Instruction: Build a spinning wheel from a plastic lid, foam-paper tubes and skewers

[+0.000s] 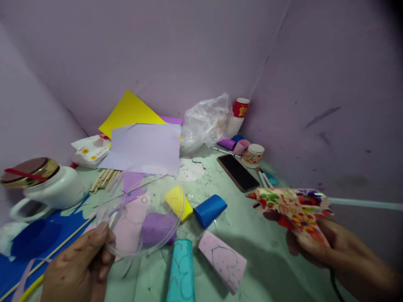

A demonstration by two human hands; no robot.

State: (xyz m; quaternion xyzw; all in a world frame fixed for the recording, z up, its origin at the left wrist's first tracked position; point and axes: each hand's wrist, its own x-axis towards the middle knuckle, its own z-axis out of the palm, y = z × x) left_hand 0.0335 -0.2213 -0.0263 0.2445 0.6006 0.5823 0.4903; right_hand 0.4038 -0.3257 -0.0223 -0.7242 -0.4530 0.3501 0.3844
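Note:
Between the thumb and fingers of my left hand (pixel 85 258) is the edge of a clear round plastic lid (pixel 156 247), held up over the table. Through it show a purple paper roll (pixel 159 227) and pink paper (pixel 126 235). My right hand (pixel 327 247) grips a flower-patterned hot glue gun (pixel 294 209), its nozzle pointing left. Below and between the hands lie a yellow paper roll (pixel 179 203), a blue roll (pixel 210 210), a pink roll with a drawn heart (pixel 223 261) and a turquoise roll with wavy lines (pixel 181 272).
At left stands a white lidded mug (pixel 64 186) near blue paper (pixel 50 239) and wooden sticks (pixel 105 179). Lilac (pixel 146 147) and yellow sheets (pixel 130 111) lean at the back beside a plastic bag (pixel 206 123). A phone (pixel 238 173) and a paper cup (pixel 252 155) are at right.

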